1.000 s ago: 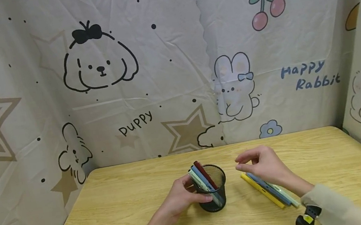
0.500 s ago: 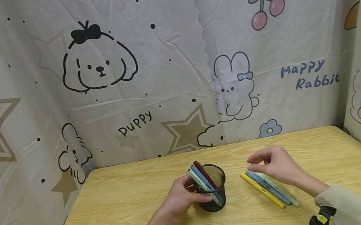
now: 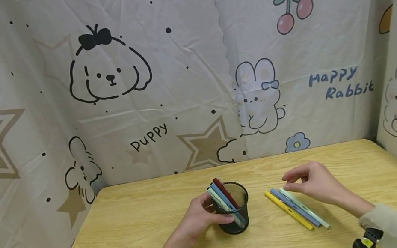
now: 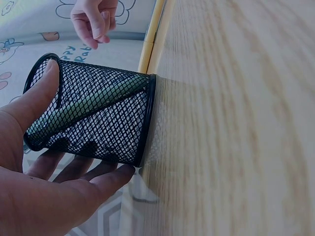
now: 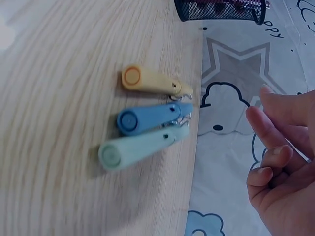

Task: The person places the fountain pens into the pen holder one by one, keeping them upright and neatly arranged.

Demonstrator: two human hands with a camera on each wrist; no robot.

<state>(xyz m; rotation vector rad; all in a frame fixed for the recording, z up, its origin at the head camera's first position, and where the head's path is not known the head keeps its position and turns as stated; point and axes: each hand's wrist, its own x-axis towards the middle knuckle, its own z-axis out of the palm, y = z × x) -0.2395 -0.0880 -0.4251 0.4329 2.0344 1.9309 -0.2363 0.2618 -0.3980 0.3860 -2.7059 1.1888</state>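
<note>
My left hand (image 3: 196,219) grips a black mesh pen holder (image 3: 243,216) around its side, thumb at the rim, fingers underneath in the left wrist view. Inside it lean a dark red pen (image 3: 221,187), a blue pen (image 3: 217,191) and a pale green pen (image 3: 212,196). To its right lie a yellow pen (image 3: 288,210), another blue pen (image 3: 296,208) and another pale green pen (image 3: 307,208), side by side on the table. Over the far end of that pale green pen my right hand (image 3: 318,183) hovers, fingers loosely bent, thumb and forefinger apart, holding nothing.
Everything stands on a light wooden table (image 3: 149,205). A cloth (image 3: 172,58) printed with cartoon animals and stars hangs behind the table and along both sides. Each wrist wears a dark strap; the right strap (image 3: 372,236) shows below the sleeve.
My right hand has moved rightward, from beside the yellow pen's far end to over the pale green pen. The left hand, pen holder and pens stay where they were.
</note>
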